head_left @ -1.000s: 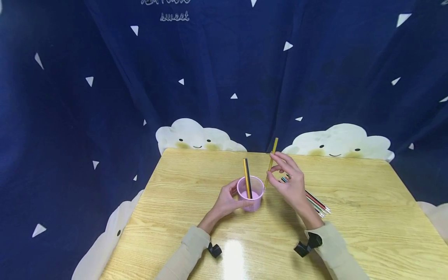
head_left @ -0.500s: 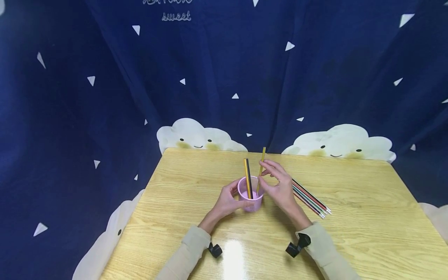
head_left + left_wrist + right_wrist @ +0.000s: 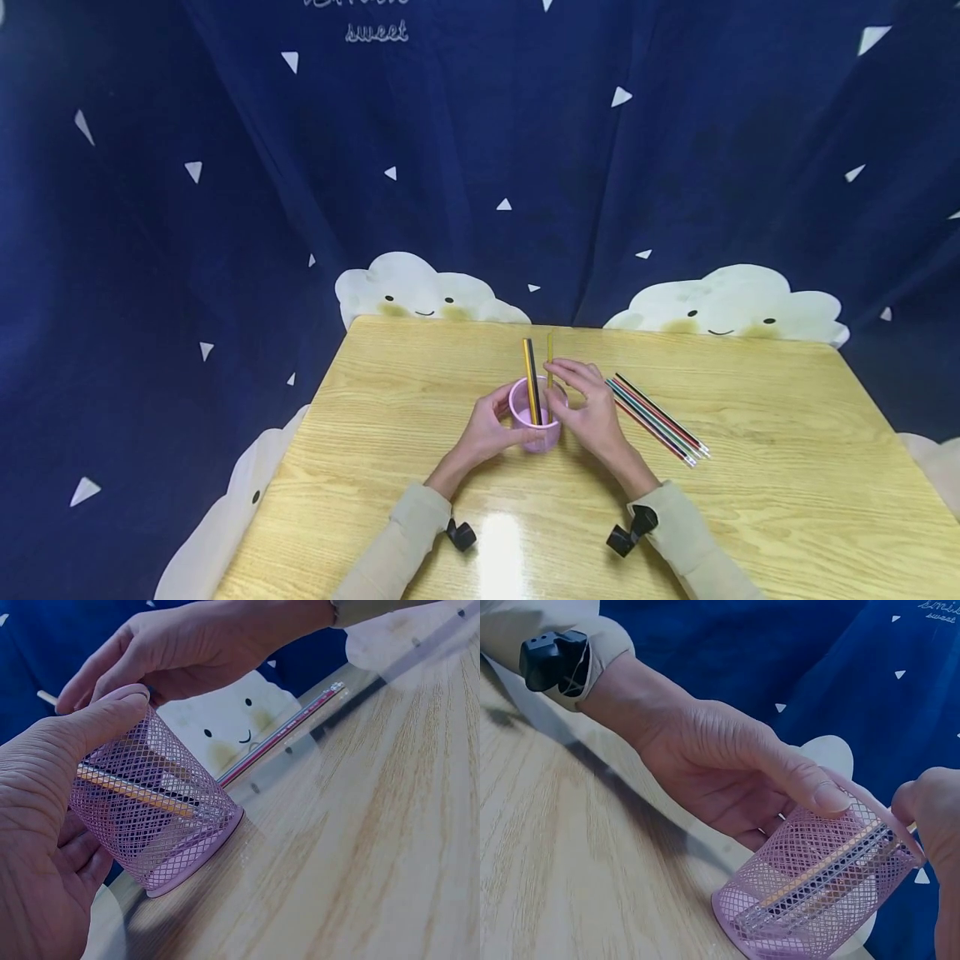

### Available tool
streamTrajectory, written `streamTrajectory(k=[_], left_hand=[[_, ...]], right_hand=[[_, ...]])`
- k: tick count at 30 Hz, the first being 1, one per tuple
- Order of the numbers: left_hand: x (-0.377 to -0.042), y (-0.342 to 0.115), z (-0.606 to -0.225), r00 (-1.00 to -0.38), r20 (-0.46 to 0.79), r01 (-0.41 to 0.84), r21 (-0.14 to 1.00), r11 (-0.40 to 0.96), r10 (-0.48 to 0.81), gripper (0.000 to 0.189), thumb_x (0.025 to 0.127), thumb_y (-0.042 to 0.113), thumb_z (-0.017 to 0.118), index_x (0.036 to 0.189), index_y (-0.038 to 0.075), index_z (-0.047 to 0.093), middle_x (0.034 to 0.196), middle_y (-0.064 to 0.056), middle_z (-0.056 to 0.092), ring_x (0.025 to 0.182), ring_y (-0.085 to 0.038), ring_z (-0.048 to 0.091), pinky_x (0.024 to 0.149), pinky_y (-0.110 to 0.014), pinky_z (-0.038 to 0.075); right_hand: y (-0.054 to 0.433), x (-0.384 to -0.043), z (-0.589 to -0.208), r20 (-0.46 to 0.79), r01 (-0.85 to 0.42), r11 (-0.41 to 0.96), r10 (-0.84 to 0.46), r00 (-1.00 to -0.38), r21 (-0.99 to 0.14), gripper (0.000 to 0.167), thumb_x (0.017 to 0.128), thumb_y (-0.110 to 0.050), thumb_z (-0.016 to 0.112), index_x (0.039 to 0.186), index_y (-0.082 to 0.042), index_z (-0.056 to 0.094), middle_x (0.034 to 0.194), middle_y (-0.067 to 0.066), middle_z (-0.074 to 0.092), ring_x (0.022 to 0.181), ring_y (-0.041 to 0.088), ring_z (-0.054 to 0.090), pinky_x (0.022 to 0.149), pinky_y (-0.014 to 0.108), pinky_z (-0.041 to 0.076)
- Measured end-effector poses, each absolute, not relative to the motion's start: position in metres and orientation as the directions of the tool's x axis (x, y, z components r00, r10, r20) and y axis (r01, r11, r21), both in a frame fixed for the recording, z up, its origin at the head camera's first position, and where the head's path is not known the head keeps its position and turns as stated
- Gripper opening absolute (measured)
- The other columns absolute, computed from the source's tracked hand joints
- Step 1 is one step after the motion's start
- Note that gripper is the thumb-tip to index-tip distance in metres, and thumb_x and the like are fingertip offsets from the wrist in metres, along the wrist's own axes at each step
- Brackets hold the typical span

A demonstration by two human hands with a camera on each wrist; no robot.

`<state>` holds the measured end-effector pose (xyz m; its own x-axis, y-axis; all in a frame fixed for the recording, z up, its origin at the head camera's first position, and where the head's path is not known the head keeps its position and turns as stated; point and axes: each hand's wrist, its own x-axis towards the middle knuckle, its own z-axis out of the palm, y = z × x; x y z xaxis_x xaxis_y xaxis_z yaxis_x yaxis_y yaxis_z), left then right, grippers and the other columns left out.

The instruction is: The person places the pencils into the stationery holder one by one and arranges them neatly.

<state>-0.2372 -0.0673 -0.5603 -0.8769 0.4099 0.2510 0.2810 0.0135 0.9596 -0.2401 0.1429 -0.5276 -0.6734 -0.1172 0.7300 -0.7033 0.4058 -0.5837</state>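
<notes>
Starting at the left, we see the left hand (image 3: 480,432) wrapped round the side of a pink mesh cup (image 3: 546,442), thumb on the near side near the rim, fingers behind. The cup stands upright on the table (image 3: 420,367). We would judge it light and fairly stiff, easy to tip, so a hold on its wall steadies it well; a hard squeeze might dent the mesh.

Inside lean yellow and black pencil lengths (image 3: 531,379); whether one striped pencil or two, we cannot tell.

Just right of these, a thin yellow pencil (image 3: 550,348) stands nearly upright, its lower part within the cup. The right hand (image 3: 594,417) pinches it between thumb and fingertips. We expect it to be light, rigid and a little slippery, best held by the upper shaft, clear of the rim.

Farthest right, loose pencils (image 3: 656,418) lie side by side on the table; we would lift each by mid-shaft.
</notes>
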Motion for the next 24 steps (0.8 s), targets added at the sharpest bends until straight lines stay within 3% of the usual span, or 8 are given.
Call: streamTrajectory(k=[8, 12, 24], left_hand=[[-0.2374, -0.0668, -0.5603, -0.881, 0.247, 0.278, 0.96, 0.02, 0.403, 0.081, 0.076, 0.006, 0.092, 0.149, 0.009, 0.056, 0.139, -0.01, 0.067, 0.129, -0.031, 0.062, 0.116, -0.047, 0.047], [-0.2375, -0.0667, -0.561, -0.881, 0.25, 0.279, 0.96, 0.014, 0.403, 0.08, 0.076, 0.007, 0.091, 0.148, 0.008, 0.056, 0.138, -0.012, 0.067, 0.128, -0.034, 0.062, 0.115, -0.05, 0.047], [-0.2373, -0.0665, -0.5622, -0.876, 0.267, 0.288, 0.958, -0.008, 0.402, 0.079, 0.077, 0.004, 0.091, 0.148, 0.007, 0.056, 0.138, -0.015, 0.066, 0.128, -0.038, 0.061, 0.115, -0.055, 0.046]], right_hand=[[0.1441, -0.2404, -0.5283, 0.709, -0.697, 0.434, -0.168, -0.685, -0.571, 0.041, 0.079, 0.0, 0.085, 0.119, -0.001, 0.077, 0.121, 0.016, 0.075, 0.091, 0.023, 0.057, 0.074, 0.02, 0.037], [0.1441, -0.2408, -0.5288, 0.686, -0.687, 0.444, -0.195, -0.701, -0.575, 0.039, 0.08, -0.002, 0.085, 0.119, -0.002, 0.077, 0.122, 0.014, 0.075, 0.091, 0.02, 0.055, 0.073, 0.02, 0.036], [0.1461, -0.2362, -0.5269, 0.573, -0.625, 0.465, -0.268, -0.774, -0.627, 0.043, 0.086, -0.01, 0.083, 0.129, -0.007, 0.074, 0.136, 0.01, 0.07, 0.097, 0.017, 0.053, 0.077, 0.027, 0.037]])
